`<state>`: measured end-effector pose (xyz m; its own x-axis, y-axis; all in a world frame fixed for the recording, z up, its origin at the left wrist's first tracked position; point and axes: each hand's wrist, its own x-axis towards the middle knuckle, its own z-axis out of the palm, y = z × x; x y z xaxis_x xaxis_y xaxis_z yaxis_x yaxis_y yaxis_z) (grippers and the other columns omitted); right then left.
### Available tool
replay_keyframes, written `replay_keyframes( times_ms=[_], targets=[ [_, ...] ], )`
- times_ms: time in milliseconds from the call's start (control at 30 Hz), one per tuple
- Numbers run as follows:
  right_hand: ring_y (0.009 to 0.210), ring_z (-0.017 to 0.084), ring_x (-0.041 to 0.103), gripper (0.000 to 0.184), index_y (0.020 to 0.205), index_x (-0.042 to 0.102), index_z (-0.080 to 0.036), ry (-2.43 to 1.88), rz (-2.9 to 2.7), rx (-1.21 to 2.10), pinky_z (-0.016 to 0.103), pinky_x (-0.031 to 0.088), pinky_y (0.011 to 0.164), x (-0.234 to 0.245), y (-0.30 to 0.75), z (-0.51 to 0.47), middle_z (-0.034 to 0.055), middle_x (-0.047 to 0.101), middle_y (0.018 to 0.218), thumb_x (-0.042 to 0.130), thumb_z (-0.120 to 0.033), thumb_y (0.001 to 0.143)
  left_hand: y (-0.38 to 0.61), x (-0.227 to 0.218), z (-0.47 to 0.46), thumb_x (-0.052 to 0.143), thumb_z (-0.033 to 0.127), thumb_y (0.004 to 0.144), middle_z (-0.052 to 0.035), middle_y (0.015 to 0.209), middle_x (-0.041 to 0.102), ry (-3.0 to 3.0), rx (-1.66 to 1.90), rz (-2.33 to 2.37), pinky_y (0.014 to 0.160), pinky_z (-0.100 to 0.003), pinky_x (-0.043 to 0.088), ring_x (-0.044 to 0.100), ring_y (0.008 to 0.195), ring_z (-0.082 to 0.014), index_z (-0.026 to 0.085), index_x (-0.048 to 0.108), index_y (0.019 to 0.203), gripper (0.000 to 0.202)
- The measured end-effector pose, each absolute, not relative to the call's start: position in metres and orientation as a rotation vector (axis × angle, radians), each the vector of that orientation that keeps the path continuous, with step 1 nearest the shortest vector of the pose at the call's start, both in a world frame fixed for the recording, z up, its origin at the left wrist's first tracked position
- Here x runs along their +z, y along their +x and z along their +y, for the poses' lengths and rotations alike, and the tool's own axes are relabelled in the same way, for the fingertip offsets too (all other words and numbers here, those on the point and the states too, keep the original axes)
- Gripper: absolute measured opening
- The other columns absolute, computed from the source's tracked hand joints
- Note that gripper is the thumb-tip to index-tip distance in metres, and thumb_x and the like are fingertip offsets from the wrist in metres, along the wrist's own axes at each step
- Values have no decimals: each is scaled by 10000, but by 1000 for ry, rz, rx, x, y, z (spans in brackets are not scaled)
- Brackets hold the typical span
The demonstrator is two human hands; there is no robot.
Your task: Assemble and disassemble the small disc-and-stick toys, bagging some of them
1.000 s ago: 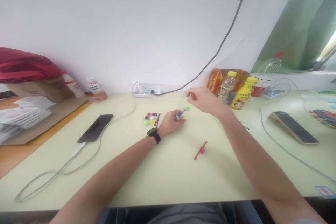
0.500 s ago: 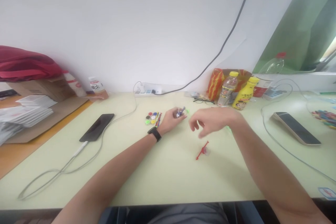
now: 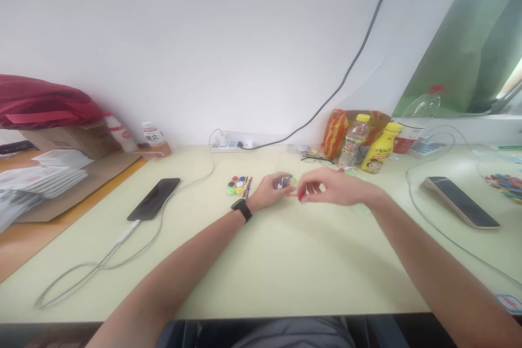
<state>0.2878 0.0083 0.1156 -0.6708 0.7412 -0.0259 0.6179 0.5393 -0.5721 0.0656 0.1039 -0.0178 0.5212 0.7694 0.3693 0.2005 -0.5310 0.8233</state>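
My left hand, with a black watch on the wrist, is closed around a small blue arrow-shaped plastic piece with a white part. Close on its right, my right hand pinches a red plastic arrow, mostly covered by the fingers. The red arrow's end comes near the left fingertips; whether they touch is unclear. Left of my left hand lie small round discs in several colours. Thin coloured arrow pieces sit beside them. Something green shows behind the hands, partly hidden.
A phone on a charging cable lies at left, and another dark-faced device at right. Eyeglasses, a clear bottle and a yellow bottle stand toward the wall. Coloured pieces are heaped far right. A power strip sits along the wall.
The red arrow, lying on the table before, is now between my right fingers. My right hand has closed and is beside my left hand, which still holds the blue piece.
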Motion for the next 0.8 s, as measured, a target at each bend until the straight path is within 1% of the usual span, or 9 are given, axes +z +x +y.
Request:
replay_keyframes(
  times_ms=[67,167,267,367,433,500,600,700,800],
  targets=[
    [883,207,619,276,1061,732,-192,-1175,-2425,641,292,454,750,137,288,11,75,726,1003,614,-415,949,65,-18,104,779,515,834,-62,1010,752,2036,943,797,812,-309,519,670,871,-202,174,729,1212,511],
    [871,219,609,265,1032,722,-193,-1257,-2370,387,298,435,739,159,284,20,83,714,989,586,-409,962,65,-20,104,780,523,825,-42,951,736,2025,933,830,772,-300,510,646,821,-187,184,731,1210,515],
    [863,230,613,168,976,714,-197,-1378,-2528,212,302,406,722,166,270,29,92,706,978,596,-315,955,65,-21,105,782,510,819,-35,918,722,2030,937,836,750,-294,499,628,796,-179,185,733,1200,503],
    [842,238,621,96,959,697,-184,-1558,-2692,23,307,380,696,165,249,34,118,703,959,606,-184,930,66,-20,105,771,503,822,-27,885,696,2058,950,812,727,-287,485,601,769,-170,180,741,1168,475],
    [825,236,631,141,968,692,-159,-1664,-2763,-98,307,368,667,163,237,36,143,701,975,597,-87,894,66,-19,104,770,499,817,-19,851,673,2071,956,814,701,-279,468,573,739,-159,178,745,1147,461],
    [800,228,641,188,973,694,-139,-1710,-2813,-167,305,357,639,161,227,40,155,701,972,594,-31,857,66,-17,103,774,497,810,-14,822,655,2064,955,822,675,-273,453,549,715,-154,176,748,1134,457],
    [758,216,642,160,942,713,-140,-1680,-2872,-112,298,342,610,159,223,51,137,712,924,622,-57,841,67,-16,101,758,491,832,-21,829,648,2032,953,775,684,-275,454,547,730,-157,171,740,1116,429],
    [759,197,641,126,930,739,-163,-1579,-2883,130,281,355,609,160,227,64,106,737,946,650,-121,852,67,-15,99,735,492,859,-29,850,657,2019,956,751,724,-289,473,561,762,-168,168,729,1077,391],
    [788,184,648,145,956,760,-181,-1508,-2833,336,264,380,613,164,236,73,79,755,1007,657,-160,856,67,-15,100,753,501,839,-41,890,687,2041,961,790,758,-307,493,586,797,-184,178,735,1092,411]
  ],
)
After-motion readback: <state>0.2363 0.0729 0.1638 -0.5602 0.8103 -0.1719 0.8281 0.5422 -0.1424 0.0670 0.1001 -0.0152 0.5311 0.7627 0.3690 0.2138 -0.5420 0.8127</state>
